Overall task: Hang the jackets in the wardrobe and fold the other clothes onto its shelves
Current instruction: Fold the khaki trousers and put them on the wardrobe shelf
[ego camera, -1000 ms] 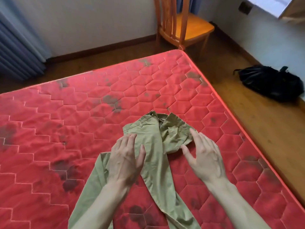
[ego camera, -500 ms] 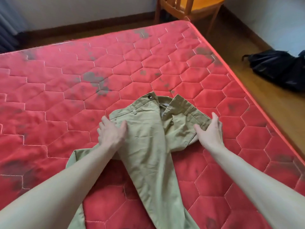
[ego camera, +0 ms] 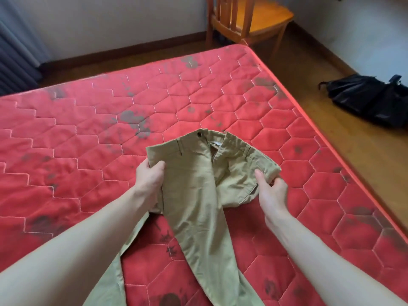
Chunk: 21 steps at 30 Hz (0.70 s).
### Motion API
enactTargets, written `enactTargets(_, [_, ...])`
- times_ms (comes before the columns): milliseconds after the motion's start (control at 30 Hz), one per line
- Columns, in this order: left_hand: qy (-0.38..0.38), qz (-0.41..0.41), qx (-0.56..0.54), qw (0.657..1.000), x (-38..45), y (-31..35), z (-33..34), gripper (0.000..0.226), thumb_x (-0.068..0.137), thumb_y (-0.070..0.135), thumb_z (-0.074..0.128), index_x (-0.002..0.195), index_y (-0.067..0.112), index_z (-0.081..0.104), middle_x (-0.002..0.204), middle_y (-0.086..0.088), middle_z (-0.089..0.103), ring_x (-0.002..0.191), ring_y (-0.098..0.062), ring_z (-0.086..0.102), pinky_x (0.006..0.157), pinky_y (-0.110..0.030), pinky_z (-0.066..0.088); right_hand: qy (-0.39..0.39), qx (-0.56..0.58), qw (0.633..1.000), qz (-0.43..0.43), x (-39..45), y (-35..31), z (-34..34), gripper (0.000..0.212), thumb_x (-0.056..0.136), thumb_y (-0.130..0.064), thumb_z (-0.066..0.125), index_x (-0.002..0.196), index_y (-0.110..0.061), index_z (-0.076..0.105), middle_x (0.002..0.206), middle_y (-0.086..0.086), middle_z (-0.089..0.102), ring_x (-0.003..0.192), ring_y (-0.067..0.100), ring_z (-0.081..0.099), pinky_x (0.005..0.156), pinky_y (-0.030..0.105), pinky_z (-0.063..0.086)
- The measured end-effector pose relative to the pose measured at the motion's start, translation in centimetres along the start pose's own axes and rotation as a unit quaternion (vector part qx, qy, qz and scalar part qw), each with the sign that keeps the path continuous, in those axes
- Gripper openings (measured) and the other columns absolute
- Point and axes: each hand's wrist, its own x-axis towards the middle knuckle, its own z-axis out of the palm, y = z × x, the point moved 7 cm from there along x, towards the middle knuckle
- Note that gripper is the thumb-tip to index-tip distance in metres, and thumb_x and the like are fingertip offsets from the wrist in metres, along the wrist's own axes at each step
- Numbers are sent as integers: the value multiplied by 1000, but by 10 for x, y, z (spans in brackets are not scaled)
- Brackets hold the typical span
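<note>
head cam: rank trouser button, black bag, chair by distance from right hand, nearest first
From the right hand, which grips the trousers' waistband:
1. Trouser button: on the waistband, up and to the left of the hand.
2. Black bag: on the floor, to the right, off the mattress.
3. Chair: beyond the mattress's far corner, by the wall.

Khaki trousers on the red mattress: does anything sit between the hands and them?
Nothing does. The left hand and right hand already grip the khaki cotton trousers at the waist.
</note>
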Motion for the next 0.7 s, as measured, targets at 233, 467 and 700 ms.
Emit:
enactTargets(233, [-43, 34, -12, 998, -104, 69, -35, 33, 93, -4, 54, 120, 14, 63, 108, -3, 75, 93, -14, 72, 72, -24, 57, -51, -24, 997, -59, -95, -88, -56, 32, 99, -24, 69, 78, 0, 66, 73, 13, 69, 69, 18, 58, 58, 19, 43])
enactTargets(467, [-63, 57, -89, 992, -242, 164, -79, 23, 89, 5, 77, 107, 17, 70, 97, 0, 80, 88, -14, 76, 70, -24, 60, -66, -31, 986, -148, -192, -219, -130, 17, 98, -31, 70, 87, -19, 72, 77, -10, 71, 74, 12, 66, 78, 33, 51])
enactTargets(700, [-134, 110, -128, 976, -385, 264, -129, 23, 87, 1, 78, 107, 11, 74, 100, -5, 81, 89, -17, 76, 74, -26, 61, -35, -40, 955, -292, -295, -359, -212, 22, 101, -33, 66, 88, -15, 71, 80, -17, 68, 76, -10, 63, 77, 18, 49])
